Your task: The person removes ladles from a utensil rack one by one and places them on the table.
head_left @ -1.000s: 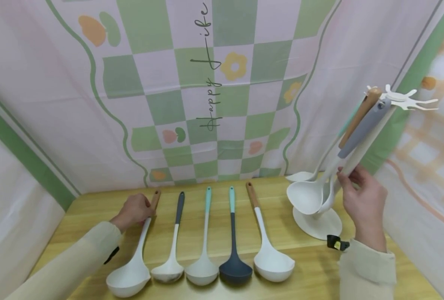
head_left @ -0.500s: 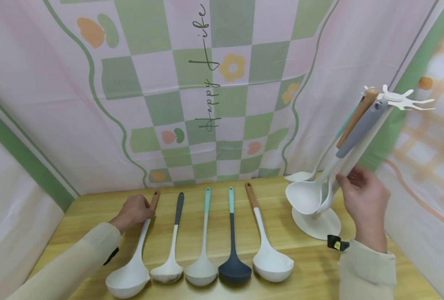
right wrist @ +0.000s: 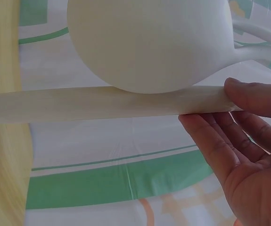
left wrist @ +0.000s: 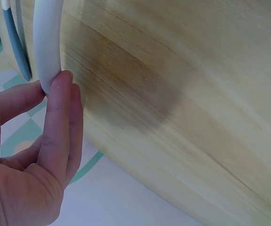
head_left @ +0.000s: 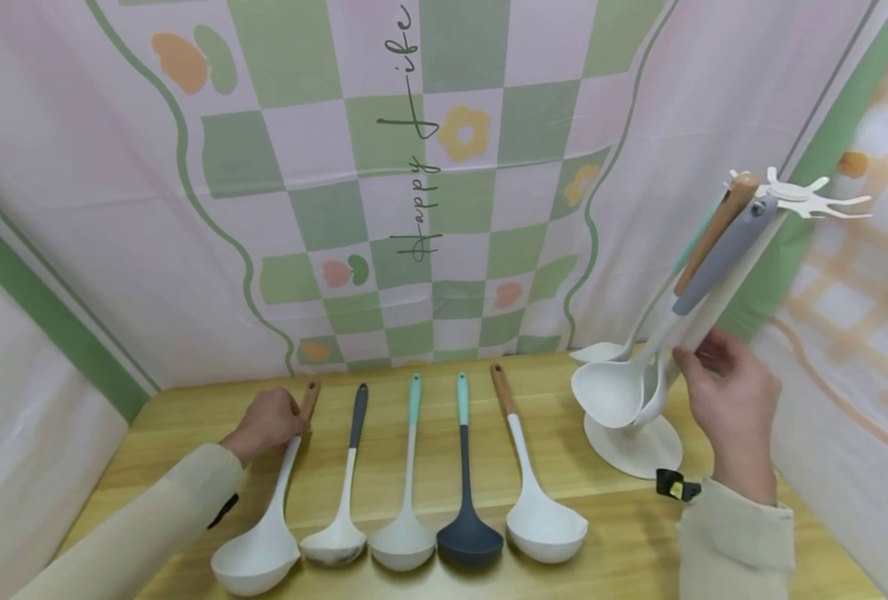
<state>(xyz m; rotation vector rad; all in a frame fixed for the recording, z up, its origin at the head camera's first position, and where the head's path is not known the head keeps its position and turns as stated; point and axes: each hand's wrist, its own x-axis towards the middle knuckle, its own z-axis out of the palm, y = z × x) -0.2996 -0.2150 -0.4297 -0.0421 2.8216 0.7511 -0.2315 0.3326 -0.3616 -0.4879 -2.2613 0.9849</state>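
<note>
the left hand [head_left: 267, 422] lies at the far left of the wooden surface [head_left: 609, 550], its fingers and thumb pinching the stem of the wood-handled white ladle [head_left: 263, 542] just below the wooden grip; the left wrist view shows a fingertip [left wrist: 60, 89] pressed to the white stem, with the thumb on the other side. this ladle lies flat, bowl toward the person, first in a row of five.

next in the row, each just beside its neighbour and none held: a small ladle with dark grey handle [head_left: 336, 537], a ladle with mint handle [head_left: 402, 542], a navy ladle with mint handle [head_left: 468, 537], and a second wood-handled white ladle [head_left: 541, 521]. all lie parallel, handles pointing to the checked backdrop cloth [head_left: 413, 167].

further right stands the white utensil stand [head_left: 634, 446], its round base on the surface and its pole leaning to the right. several ladles hang from the hooks at its top, among them a grey-handled ladle [head_left: 721, 258]; their white bowls cluster near the base.

the right hand [head_left: 732, 400] grasps the lower pole of the stand, thumb and fingers curled round it; the right wrist view shows the fingers [right wrist: 215, 141] beneath the pole with a hanging ladle bowl touching it.
</note>
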